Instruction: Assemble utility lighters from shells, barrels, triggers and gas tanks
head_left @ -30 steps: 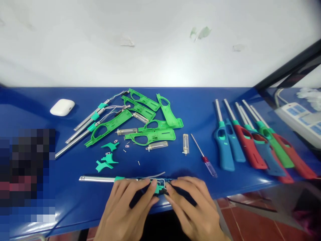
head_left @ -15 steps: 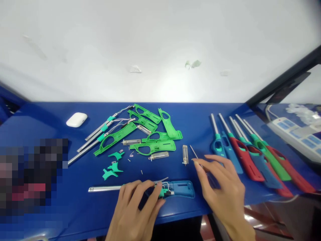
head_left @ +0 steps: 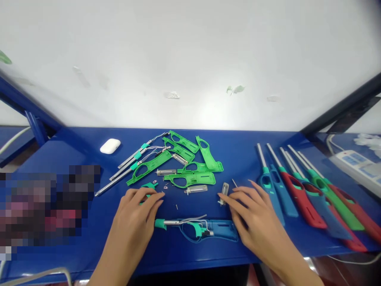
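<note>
And here's the blue shell half (head_left: 224, 229), lying flat at six o'clock on the tabletop (head_left: 98, 234), its hollow face up. It looks about half filled: the green collar (head_left: 160, 223) is in place, the white wires (head_left: 186, 219) trail over the finger loop, and a green trigger (head_left: 196, 229) sits beside the loop. No fuel tank shows in the wide end, and no matching half covers it, so that much appears undone. Over at two to three o'clock, a row of lighters (head_left: 300, 198); up at twelve, loose green shell halves (head_left: 195, 179).

Now the hands! The shell lies between them, just below both. The left hand (head_left: 135, 210), at ten o'clock from it, curls its fingers near the green pieces; whether it pinches anything, one cannot tell. The right hand (head_left: 253, 210), at two, has fingers loosely spread, a fingertip seemingly touching the clear tank (head_left: 225, 188) at one o'clock.
</note>
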`<state>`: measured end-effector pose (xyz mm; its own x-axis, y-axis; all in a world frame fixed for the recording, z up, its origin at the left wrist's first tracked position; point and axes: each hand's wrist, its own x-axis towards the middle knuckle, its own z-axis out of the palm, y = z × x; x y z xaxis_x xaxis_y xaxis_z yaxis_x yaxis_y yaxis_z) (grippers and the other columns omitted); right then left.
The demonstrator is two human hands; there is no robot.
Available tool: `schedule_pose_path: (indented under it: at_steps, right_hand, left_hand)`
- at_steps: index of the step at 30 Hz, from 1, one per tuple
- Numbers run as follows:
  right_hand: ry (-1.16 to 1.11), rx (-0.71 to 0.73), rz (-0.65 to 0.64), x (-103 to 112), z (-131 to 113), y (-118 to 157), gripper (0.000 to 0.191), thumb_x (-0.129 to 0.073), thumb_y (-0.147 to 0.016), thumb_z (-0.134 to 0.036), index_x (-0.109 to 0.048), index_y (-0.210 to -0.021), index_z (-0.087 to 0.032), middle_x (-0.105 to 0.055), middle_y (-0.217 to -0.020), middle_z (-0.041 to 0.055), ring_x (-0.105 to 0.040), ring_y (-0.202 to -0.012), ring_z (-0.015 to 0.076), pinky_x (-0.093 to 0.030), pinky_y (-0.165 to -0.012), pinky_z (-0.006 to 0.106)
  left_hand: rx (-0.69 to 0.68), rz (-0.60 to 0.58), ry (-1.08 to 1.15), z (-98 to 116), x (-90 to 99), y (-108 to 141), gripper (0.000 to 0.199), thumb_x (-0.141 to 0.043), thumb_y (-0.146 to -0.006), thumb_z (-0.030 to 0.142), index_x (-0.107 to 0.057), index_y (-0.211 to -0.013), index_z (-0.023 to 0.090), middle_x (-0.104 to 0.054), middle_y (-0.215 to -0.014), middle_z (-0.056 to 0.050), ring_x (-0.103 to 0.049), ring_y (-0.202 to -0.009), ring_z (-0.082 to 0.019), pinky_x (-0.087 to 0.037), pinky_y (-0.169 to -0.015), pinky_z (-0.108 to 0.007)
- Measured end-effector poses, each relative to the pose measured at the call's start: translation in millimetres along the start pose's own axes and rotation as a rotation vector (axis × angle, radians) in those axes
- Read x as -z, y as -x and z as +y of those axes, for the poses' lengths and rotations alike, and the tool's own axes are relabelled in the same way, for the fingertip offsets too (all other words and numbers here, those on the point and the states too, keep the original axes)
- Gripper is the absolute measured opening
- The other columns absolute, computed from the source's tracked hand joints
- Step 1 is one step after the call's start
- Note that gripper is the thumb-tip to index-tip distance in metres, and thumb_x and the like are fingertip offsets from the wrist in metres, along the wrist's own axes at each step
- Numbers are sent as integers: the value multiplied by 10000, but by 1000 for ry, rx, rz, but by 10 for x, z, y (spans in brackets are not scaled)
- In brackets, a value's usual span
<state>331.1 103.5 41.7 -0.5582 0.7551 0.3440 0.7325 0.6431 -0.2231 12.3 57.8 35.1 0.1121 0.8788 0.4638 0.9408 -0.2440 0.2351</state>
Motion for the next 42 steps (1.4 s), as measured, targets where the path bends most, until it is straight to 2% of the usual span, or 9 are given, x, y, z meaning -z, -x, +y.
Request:
schedule_pose_path:
  at_steps: [5, 11, 16, 23, 27, 30, 35, 39, 42]
  right_hand:
    - [-22, 44, 17, -36, 37, -31, 251, -563, -1071, -214, -704, -1272, -269, -706, -1024, 6, -621, -1069, 232, -302, -1211, 579]
    - [-32, 90, 68, -85, 77, -127, 200, -532, -1089, -332, -705, -1056, -236, -684, -999, 26, -650, -1003, 226, -326, -1174, 545]
    - [-102, 102, 118, -28, -30, -140, 116, -536, -1097, -296, -623, -1095, -220, -751, -1054, 3, -659, -1104, 211, -282, -1212, 502]
    - [-181, 96, 139, 86, -166, -56, 72, -583, -1082, -264, -614, -1129, -219, -755, -1013, -11, -652, -1043, 193, -303, -1195, 493]
    - [-225, 85, 152, 119, -198, -38, 81, -620, -1066, -251, -622, -1138, -215, -749, -1012, -11, -659, -1024, 185, -304, -1194, 493]
    - [-292, 33, 155, 129, -216, -19, 112, -648, -1056, -268, -626, -1162, -239, -734, -1025, -19, -671, -959, 161, -396, -1101, 424]
    - [-451, -79, 104, 113, -359, 14, 119, -623, -1068, -348, -621, -1172, -290, -702, -1018, -31, -696, -877, 117, -539, -780, 256]
    - [-710, -203, 67, 77, -555, -2, 103, -669, -1044, -317, -655, -1145, -332, -692, -1043, -55, -708, -862, 80, -572, -808, 168]
    - [-786, -248, 103, 76, -664, -34, 103, -706, -1017, -267, -680, -1100, -323, -715, -1031, -58, -721, -855, 80, -585, -813, 142]
  left_hand:
    - [-28, -47, -15, -169, 5, -62, 287, -505, -1073, 260, -784, -1041, 198, -715, -1037, -96, -578, -916, -285, -528, -797, -434]
    - [-55, -91, -12, -153, -60, -137, 301, -486, -1078, 229, -783, -1084, 178, -689, -1055, -108, -564, -937, -278, -526, -823, -423]
    - [-51, -136, -17, -112, -69, -229, 251, -524, -1065, 220, -771, -1058, 175, -686, -1032, -97, -542, -914, -276, -508, -802, -417]
    - [-38, -180, -17, -117, -144, -373, 191, -572, -1014, 167, -738, -921, 181, -689, -941, -86, -539, -865, -284, -487, -771, -417]
    - [-25, -151, 20, -96, -139, -416, 271, -495, -1038, 221, -710, -878, 180, -685, -924, -106, -564, -856, -308, -495, -779, -458]
    - [-1, -110, 96, -3, -45, -380, 248, -475, -1066, 276, -682, -947, 207, -710, -955, -69, -630, -861, -276, -520, -797, -423]
    - [69, 18, 256, 320, 141, -158, 131, -550, -1075, 349, -658, -1050, 279, -751, -900, 43, -730, -753, -138, -563, -697, -222]
    - [122, 32, 521, 611, 181, 40, 107, -610, -1041, 235, -683, -1009, 306, -768, -912, 79, -750, -780, -92, -571, -754, -138]
    - [162, 41, 613, 750, 178, 132, 171, -605, -1023, 156, -686, -1036, 307, -761, -951, 61, -746, -825, -96, -578, -794, -144]
